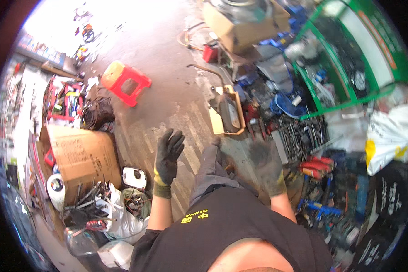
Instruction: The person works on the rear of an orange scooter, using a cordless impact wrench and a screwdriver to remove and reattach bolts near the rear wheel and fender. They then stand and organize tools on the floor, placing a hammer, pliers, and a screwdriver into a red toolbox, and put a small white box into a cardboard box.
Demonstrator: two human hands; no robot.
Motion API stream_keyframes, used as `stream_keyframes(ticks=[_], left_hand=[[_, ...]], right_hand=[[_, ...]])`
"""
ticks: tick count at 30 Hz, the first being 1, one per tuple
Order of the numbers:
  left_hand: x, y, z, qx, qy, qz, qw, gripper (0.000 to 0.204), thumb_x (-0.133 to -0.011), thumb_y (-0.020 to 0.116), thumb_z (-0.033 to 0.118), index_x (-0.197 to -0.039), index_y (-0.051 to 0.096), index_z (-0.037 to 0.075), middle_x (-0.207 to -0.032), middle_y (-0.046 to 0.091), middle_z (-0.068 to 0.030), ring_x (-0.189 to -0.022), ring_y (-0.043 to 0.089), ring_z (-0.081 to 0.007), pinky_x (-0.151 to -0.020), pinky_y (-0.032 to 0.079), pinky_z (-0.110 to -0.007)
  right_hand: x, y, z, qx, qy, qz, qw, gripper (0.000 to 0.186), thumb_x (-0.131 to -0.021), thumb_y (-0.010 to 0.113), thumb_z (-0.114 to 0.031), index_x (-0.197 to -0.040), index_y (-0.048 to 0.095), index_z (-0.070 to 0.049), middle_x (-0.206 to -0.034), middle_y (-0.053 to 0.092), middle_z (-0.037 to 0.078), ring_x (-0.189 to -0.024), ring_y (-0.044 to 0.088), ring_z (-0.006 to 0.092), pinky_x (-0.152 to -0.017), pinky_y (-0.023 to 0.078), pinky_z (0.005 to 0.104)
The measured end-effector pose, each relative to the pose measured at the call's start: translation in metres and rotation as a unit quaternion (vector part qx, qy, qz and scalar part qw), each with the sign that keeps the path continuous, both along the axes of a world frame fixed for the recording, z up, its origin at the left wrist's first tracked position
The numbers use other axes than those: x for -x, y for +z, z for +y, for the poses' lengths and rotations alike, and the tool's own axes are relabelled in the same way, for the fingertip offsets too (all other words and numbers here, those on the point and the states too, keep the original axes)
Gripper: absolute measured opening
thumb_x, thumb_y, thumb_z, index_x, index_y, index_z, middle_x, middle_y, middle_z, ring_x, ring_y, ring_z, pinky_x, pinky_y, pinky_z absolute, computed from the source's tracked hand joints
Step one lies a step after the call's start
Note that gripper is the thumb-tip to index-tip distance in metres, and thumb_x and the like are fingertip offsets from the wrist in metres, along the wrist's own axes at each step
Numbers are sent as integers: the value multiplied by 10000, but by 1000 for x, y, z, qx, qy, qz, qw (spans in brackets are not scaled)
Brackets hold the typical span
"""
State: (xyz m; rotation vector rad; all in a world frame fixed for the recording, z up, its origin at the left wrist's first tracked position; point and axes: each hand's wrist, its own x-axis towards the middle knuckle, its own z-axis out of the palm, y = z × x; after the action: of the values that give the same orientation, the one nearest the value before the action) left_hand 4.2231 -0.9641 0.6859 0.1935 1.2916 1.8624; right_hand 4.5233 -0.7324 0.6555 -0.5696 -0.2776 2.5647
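Note:
My left hand [167,156], in a dark grey glove with a yellow-green cuff, is raised over the wooden-looking floor strips [177,118], fingers apart and nothing in it. A large cardboard box [81,158] lies to its left. My right hand [266,165], gloved alike, is smeared by motion, so its fingers are unclear; it is near a rack of metal tools [297,140] and red-and-grey gloves [315,168]. Beyond my hands sits an open carton [240,113] with a dark metal part [230,109] in it.
A red plastic stool [127,88] stands ahead on the left. Cluttered tools [65,97] and white bags [115,213] line the left side. A green shelving unit [326,72], blue cases, a large cardboard box [238,31] and a white sack [385,136] crowd the right.

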Motion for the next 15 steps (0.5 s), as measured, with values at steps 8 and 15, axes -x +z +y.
stream_keyframes(ticks=[8,15], left_hand=[[170,-4,-50,-56,112,84,989,660,-1144,400,523,-1657,369,109,-1587,545,-161,-1446,546,-294,-1220,395,-443],[356,38,-24,-44,98,66,992,693,-1146,477,474,-1637,344,4,-1542,577,-156,-1432,558,-258,-1198,407,-386]], right_hand=[[120,-8,31,-51,80,-133,987,575,-1150,456,-467,-1396,650,15,-1350,720,211,-1264,700,330,-1112,563,470],[408,30,67,-167,145,-85,972,571,-1153,459,-453,-1417,618,27,-1376,697,219,-1262,689,328,-1119,540,467]])
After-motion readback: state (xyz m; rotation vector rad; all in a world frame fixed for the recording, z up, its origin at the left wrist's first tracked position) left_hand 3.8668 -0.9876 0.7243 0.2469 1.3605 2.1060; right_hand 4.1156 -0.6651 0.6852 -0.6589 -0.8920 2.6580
